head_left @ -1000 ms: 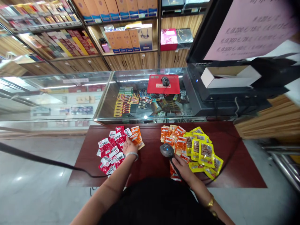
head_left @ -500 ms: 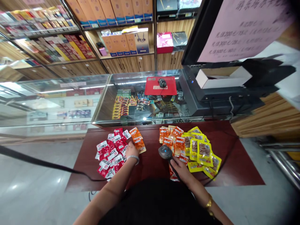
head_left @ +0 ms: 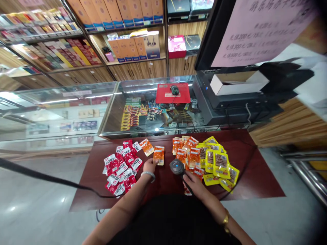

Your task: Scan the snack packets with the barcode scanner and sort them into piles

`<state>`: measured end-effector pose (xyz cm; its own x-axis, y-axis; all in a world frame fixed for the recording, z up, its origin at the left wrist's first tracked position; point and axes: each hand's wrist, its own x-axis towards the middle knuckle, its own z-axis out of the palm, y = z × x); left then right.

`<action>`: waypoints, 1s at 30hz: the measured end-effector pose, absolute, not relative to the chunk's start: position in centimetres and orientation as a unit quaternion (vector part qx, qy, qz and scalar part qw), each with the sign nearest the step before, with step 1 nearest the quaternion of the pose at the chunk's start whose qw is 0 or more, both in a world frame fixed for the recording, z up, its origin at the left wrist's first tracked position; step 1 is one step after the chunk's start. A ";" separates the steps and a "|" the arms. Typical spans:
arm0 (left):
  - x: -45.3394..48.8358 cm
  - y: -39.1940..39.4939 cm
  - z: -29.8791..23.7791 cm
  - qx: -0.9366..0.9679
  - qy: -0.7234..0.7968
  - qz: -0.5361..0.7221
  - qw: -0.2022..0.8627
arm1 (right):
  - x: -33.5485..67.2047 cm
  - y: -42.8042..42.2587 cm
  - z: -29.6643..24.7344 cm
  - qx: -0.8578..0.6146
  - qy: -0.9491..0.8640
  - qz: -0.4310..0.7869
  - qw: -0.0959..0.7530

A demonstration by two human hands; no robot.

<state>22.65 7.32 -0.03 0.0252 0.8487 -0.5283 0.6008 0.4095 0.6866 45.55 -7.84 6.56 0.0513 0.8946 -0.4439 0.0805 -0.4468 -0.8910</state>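
Note:
My left hand [head_left: 150,166] pinches the lower left edge of an orange snack packet [head_left: 159,155] above the dark red table. Another orange packet [head_left: 146,147] lies just up and left of it, beside a heap of red and white packets [head_left: 122,166]. In my right hand [head_left: 192,181] is a grey-black handheld barcode scanner [head_left: 177,166], its head with a small blue light pointing toward the left hand's packet. Beyond the scanner lies a pile of orange packets [head_left: 190,149], partly covered by scanner and hand. Yellow packets [head_left: 221,165] are heaped to its right.
Behind the table [head_left: 87,183] stands a glass display counter [head_left: 150,131] with a red mouse pad [head_left: 163,98] and a mouse [head_left: 174,90] on it. A black machine with a white open box [head_left: 230,88] is at the right. A black cable [head_left: 76,185] crosses at left.
My left hand has drawn one orange packet to the right, away from the other beside the red heap. The scanner in my right hand stays nearly in place; the view has shifted slightly.

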 end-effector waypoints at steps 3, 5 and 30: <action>24.7 7.0 -0.1 0.507 0.647 0.208 0.530 | 45.5 -7.8 6.8 -0.620 -0.396 0.578 0.354; 25.9 6.9 -0.1 0.520 0.640 0.217 0.522 | 45.6 -7.6 7.0 -0.616 -0.413 0.565 0.361; 22.6 13.9 2.2 0.534 0.825 0.029 0.181 | 47.0 -7.3 7.2 -0.659 -0.359 0.532 0.392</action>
<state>22.56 13.94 2.15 -0.3633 0.8926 -0.2668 0.8713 0.4270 0.2418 46.99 -7.25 7.21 0.1750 0.8904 -0.4202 0.0565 -0.4351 -0.8986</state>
